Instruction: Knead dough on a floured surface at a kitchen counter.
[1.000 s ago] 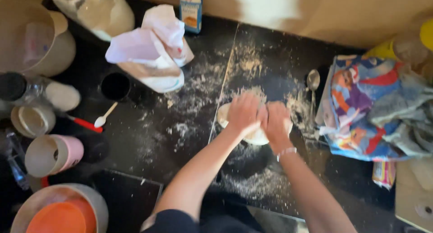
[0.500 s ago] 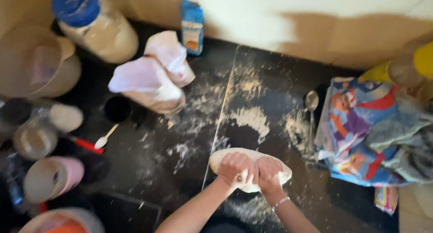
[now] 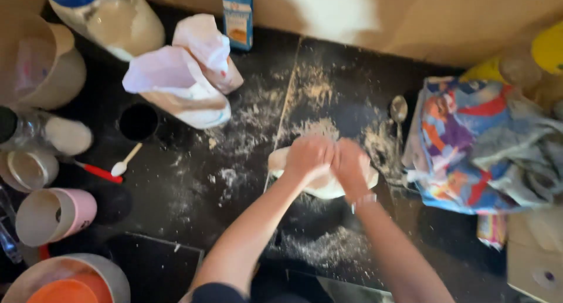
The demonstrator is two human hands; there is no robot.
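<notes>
A pale lump of dough (image 3: 322, 186) lies on the dark, flour-dusted countertop (image 3: 234, 139). My left hand (image 3: 308, 156) and my right hand (image 3: 350, 162) sit side by side on top of it, pressing down with curled fingers. Most of the dough is hidden beneath them. A thin band circles my right wrist (image 3: 363, 200). Both hands are blurred by motion.
Two paper flour bags (image 3: 182, 80) stand at the back left beside a blue carton (image 3: 237, 16) and a large jar (image 3: 111, 16). A black cup (image 3: 138, 121), a red-handled spoon (image 3: 108, 169), a pink mug (image 3: 56, 215) and bowls crowd the left. A metal spoon (image 3: 399, 112) and colourful cloth (image 3: 481, 145) lie right.
Half a second ago my hands were pulled back near the front edge of a flatter dough. Now they have pushed forward, away from me, over the dough.
</notes>
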